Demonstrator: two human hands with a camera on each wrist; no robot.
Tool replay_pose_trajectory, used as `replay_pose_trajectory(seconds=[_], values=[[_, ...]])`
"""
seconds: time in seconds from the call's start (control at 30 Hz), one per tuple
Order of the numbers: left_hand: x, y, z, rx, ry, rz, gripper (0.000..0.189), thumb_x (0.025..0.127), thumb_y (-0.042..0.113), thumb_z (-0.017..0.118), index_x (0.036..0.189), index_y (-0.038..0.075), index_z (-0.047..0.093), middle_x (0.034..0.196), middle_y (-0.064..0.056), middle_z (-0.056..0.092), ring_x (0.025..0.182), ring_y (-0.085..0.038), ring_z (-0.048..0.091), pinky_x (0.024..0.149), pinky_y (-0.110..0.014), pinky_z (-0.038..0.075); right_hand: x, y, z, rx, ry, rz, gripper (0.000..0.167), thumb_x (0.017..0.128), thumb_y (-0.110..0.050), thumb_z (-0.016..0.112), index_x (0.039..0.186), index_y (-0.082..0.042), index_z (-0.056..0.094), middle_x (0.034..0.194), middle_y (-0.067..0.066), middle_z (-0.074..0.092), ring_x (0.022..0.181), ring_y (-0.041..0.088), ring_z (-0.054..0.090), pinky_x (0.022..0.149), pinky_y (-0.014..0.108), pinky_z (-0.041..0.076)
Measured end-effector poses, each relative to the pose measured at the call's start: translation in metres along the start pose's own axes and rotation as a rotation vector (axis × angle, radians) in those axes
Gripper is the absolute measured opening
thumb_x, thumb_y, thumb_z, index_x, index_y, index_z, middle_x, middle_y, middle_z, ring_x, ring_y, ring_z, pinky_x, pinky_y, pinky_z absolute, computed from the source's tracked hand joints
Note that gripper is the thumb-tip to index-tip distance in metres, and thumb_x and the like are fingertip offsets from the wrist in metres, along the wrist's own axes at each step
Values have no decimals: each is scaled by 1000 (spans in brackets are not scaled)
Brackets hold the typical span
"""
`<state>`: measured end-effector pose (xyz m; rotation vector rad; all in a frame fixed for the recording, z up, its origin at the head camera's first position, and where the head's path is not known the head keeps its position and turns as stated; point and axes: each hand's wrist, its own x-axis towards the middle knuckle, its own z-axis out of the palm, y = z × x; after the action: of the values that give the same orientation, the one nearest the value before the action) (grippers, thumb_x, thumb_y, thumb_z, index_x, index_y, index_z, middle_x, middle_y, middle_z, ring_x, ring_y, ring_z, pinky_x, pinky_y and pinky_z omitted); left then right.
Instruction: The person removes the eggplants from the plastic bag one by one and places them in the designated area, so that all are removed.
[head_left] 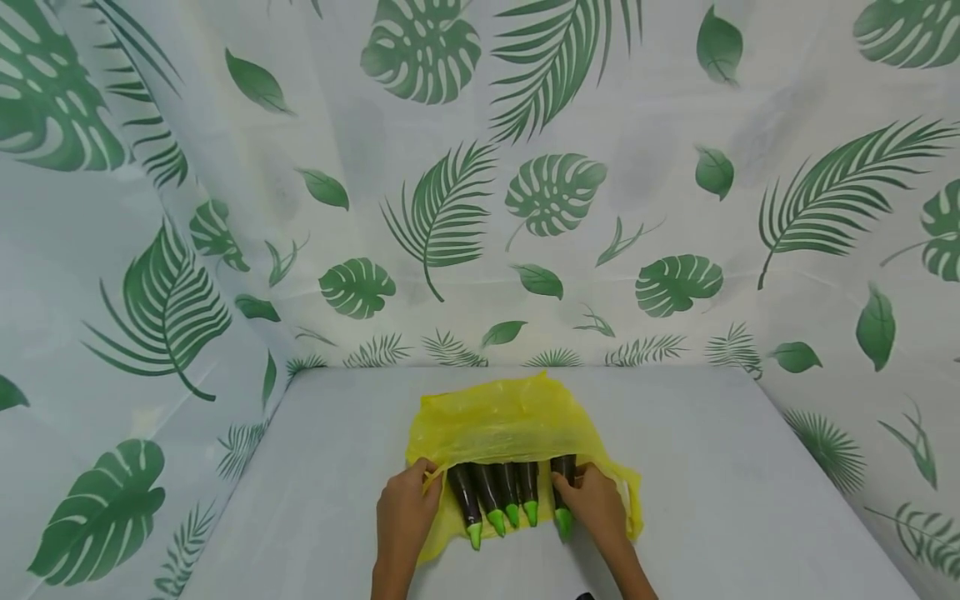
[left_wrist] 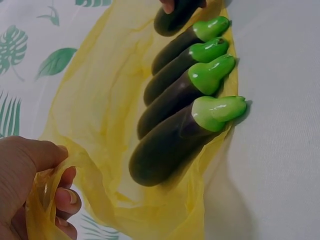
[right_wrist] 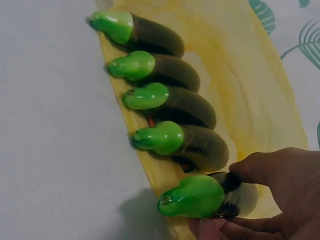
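Note:
A yellow plastic bag (head_left: 495,425) lies flat on the white table with its mouth toward me. Inside the mouth, several dark purple eggplants (head_left: 487,490) with glossy green caps lie side by side, caps toward me. My left hand (head_left: 405,507) pinches the bag's edge at the left of the mouth; the left wrist view shows the gathered plastic (left_wrist: 47,197) between thumb and fingers. At the right end of the row, my right hand (head_left: 597,504) grips another eggplant (right_wrist: 200,197) by its dark body, thumb on one side and fingers beneath.
The white table (head_left: 720,467) extends on both sides of the bag. White sheeting with green leaf prints (head_left: 555,192) rises behind and at both sides. A small dark thing (head_left: 585,596) shows at the bottom edge of the head view, mostly cut off.

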<state>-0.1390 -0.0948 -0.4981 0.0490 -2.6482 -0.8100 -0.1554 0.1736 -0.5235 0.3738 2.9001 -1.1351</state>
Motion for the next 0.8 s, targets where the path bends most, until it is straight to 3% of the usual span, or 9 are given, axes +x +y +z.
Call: replay_pose_trajectory(seconds=[0.3,0.4,0.47,0.53,0.6,0.67,0.8], values=[[0,1,1,4,-16,-17,10,82,21,78,86,15,71,77,2,73,61,-9,60,51,-27,43,-5,-3,-6,-2,-45,-5,58,87,-37,69,113,15,60,96,24,70,63,18,62,55,34,51],[2,1,1,10,-11,-10,10,82,21,78,87,15,71,75,2,72,59,-7,57,50,-25,41,-6,-5,-8,16,-57,-14,59,88,-36,69,114,16,59,83,18,71,54,16,60,53,33,50],[4,1,1,15,-7,-7,10,82,20,77,87,15,71,72,3,70,56,-6,52,49,-24,39,-7,-8,-11,27,-68,-13,51,88,-35,69,102,14,62,68,10,66,48,15,57,50,31,47],[6,1,1,22,-14,-15,9,83,20,77,87,15,71,67,5,66,52,-5,45,47,-23,35,-8,-11,-12,39,-84,1,42,88,-35,70,81,5,62,54,1,55,43,16,55,47,29,44],[5,0,1,25,-30,-28,9,83,20,76,88,15,71,62,7,61,49,-5,38,45,-23,31,-11,-13,-13,39,-100,19,41,88,-36,70,65,-7,52,49,-4,41,42,15,53,45,28,40],[4,0,3,29,-47,-44,8,84,20,76,88,15,71,59,9,57,48,-5,34,44,-22,29,-14,-14,-15,42,-118,40,47,88,-36,70,59,-15,41,47,-6,31,41,15,53,45,26,38],[1,1,6,13,-53,-50,8,83,19,77,87,16,70,61,8,60,47,-4,36,43,-22,30,-19,-16,-23,40,-154,50,40,87,-36,70,79,1,60,50,-4,40,45,17,58,49,30,48]])
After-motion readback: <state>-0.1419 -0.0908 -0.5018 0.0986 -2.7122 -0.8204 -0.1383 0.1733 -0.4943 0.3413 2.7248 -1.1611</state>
